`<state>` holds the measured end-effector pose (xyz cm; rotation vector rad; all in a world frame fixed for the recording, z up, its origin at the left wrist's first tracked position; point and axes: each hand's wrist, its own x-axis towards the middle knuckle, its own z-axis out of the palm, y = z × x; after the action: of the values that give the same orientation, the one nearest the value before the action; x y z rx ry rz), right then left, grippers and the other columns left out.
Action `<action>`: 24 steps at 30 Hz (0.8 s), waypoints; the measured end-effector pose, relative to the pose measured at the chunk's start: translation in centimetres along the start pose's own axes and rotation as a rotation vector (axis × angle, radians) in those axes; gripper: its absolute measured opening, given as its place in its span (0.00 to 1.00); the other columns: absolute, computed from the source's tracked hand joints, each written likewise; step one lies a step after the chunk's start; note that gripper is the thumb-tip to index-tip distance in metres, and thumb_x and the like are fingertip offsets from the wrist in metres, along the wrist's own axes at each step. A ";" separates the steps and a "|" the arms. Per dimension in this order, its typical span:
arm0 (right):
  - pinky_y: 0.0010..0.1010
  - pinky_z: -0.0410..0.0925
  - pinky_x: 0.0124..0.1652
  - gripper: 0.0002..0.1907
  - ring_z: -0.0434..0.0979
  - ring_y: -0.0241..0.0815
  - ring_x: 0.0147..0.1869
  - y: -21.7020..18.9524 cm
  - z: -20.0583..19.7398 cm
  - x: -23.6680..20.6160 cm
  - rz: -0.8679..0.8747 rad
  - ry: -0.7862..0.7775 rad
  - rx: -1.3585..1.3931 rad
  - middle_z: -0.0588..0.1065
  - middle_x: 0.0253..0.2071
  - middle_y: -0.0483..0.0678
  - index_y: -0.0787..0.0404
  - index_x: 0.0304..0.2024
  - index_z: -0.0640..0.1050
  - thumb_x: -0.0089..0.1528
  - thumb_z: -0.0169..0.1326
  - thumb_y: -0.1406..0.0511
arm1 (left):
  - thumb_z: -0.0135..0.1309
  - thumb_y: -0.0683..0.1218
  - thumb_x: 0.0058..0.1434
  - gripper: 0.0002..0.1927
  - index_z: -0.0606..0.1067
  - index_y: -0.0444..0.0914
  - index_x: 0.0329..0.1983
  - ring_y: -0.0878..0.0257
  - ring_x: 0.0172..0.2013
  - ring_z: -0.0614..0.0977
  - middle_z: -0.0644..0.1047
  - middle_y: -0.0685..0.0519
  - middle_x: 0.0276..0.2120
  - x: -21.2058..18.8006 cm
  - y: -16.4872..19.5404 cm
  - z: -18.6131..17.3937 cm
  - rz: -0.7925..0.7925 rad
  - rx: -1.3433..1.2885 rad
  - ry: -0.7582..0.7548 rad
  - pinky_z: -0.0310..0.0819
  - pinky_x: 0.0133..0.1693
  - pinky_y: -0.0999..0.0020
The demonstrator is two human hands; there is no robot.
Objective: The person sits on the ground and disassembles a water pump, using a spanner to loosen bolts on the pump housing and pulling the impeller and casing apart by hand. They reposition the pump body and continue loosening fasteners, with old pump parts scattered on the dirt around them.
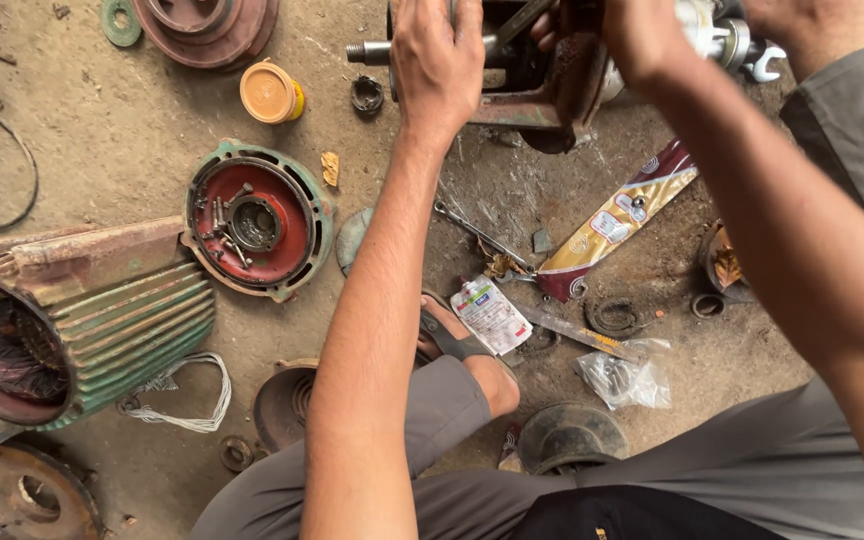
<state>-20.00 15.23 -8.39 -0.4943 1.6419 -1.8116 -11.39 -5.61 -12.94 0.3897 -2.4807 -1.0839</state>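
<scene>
My left hand (439,62) grips the near end of a rusty motor rotor assembly (527,85) at the top of the view, beside its protruding steel shaft (367,50). My right hand (642,40) is closed on the right part of the same assembly, fingers wrapped over the top. A spanner head (764,62) pokes out at the far right of the assembly, behind my right forearm. What lies under my palms is hidden.
On the dirt floor lie a green finned motor housing (102,320), a red-and-green end cover (257,222), an orange-lidded tin (270,92), a spanner (482,235), torn packets (617,220), a bag of small parts (624,378), rings and bearings. My sandalled foot (452,340) rests in the middle.
</scene>
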 end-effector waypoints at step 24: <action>0.34 0.67 0.31 0.10 0.73 0.43 0.38 3.2 6.8 -11.3 -0.622 -0.197 -1.259 0.73 0.37 0.48 0.62 0.48 0.76 0.66 0.54 0.65 | 0.45 0.51 0.73 0.16 0.68 0.44 0.28 0.71 0.20 0.68 0.67 0.63 0.19 -0.4 -1.0 0.6 0.036 -0.039 -0.004 0.70 0.27 0.69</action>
<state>-6.67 17.80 -8.93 -1.7895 2.4914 -0.7432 -11.20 -5.74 -14.16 0.3301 -2.4562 -1.1179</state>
